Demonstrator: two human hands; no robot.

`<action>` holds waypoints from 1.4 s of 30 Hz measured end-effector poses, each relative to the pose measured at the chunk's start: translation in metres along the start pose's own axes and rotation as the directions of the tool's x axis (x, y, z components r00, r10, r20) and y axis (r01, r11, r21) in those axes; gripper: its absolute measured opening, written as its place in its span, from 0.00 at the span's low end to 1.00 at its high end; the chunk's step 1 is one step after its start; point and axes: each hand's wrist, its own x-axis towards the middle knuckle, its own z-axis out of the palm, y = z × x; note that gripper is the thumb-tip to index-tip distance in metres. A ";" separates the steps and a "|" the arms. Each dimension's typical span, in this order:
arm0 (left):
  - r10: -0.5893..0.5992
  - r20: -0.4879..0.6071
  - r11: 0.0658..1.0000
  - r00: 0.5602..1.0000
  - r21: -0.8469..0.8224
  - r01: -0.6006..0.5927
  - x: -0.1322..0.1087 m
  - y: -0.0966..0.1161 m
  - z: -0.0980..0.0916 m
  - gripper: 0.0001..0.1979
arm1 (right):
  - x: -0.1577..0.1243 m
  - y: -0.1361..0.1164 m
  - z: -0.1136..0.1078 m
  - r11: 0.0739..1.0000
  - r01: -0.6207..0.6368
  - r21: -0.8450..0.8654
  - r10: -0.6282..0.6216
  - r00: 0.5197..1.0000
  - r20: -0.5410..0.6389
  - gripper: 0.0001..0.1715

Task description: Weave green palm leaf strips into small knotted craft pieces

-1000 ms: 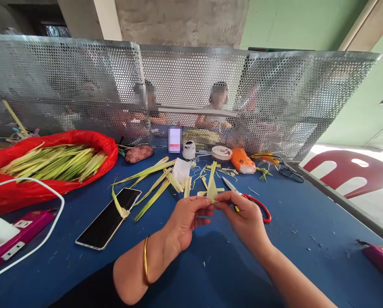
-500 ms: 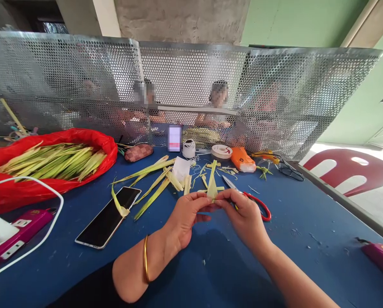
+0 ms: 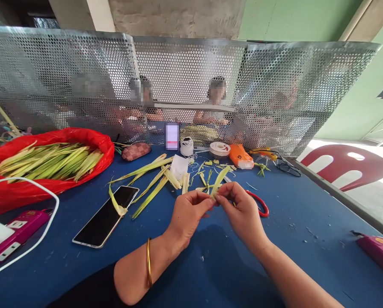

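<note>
**Leaf strip tipped sideways between two hands**

Tilted now where it stood upright a second ago, a pale leaf strip is pinched at its lower end between the fingertips of the left hand and the right hand. Both are closed on it just above the blue counter. Its free end is leaned up and away to the right of the fingertips.

From the change it is judged that the strip is being turned or folded at the pinch, with the shaping under way rather than finished. The strip is seen as narrow, flat and yellow-green; any crease at the grip is hidden by the fingers.

Red-handled scissors are laid just behind the right hand. A phone is seen well to the left of the left hand, and a red bag of leaves farther left again.
</note>
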 end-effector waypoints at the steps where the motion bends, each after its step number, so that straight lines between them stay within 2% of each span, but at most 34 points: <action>1: -0.005 -0.008 1.000 1.000 0.012 0.005 0.000 0.000 0.000 0.08 | 0.000 0.000 0.000 1.000 0.010 -0.001 -0.010 1.000 0.007 0.04; 3: -0.042 -0.017 0.999 0.999 -0.008 0.042 0.001 0.000 -0.001 0.09 | 0.000 0.000 -0.002 0.999 0.041 -0.004 -0.041 0.999 0.023 0.04; 8: -0.191 0.022 0.963 0.981 -0.188 0.192 0.002 0.002 -0.003 0.10 | 0.002 -0.004 -0.004 0.993 0.111 -0.038 -0.108 0.992 0.063 0.02; 11: -0.208 0.053 0.951 0.977 -0.223 0.214 0.002 0.003 -0.004 0.10 | 0.001 -0.005 -0.003 0.991 0.120 -0.058 -0.117 0.992 0.052 0.03; 20: -0.171 0.066 0.956 0.983 -0.229 0.182 0.003 0.004 -0.005 0.12 | 0.003 -0.002 -0.006 0.982 0.186 -0.033 -0.180 0.975 0.128 0.06; 24: -0.111 0.030 0.974 0.993 -0.195 0.115 0.003 0.002 -0.004 0.12 | 0.004 -0.003 -0.006 0.979 0.204 -0.007 -0.201 0.969 0.142 0.07; 29: -0.071 -0.029 0.965 0.997 -0.256 0.061 0.002 -0.004 -0.001 0.10 | 0.002 -0.004 -0.003 0.996 0.089 0.031 -0.092 0.992 0.092 0.05; 34: -0.003 -0.050 0.981 0.999 -0.193 -0.007 0.001 -0.005 0.000 0.08 | 0.000 -0.003 -0.001 0.996 -0.069 0.053 0.064 0.994 0.092 0.06; 38: 0.033 -0.050 0.993 0.998 -0.113 -0.039 0.001 -0.005 0.000 0.09 | 0.001 -0.001 -0.001 0.991 -0.087 0.100 0.082 0.995 0.055 0.04; 42: 0.045 -0.054 0.998 0.998 -0.049 -0.048 0.002 -0.004 0.000 0.10 | 0.002 -0.001 -0.001 0.993 -0.052 0.109 0.047 0.998 0.053 0.03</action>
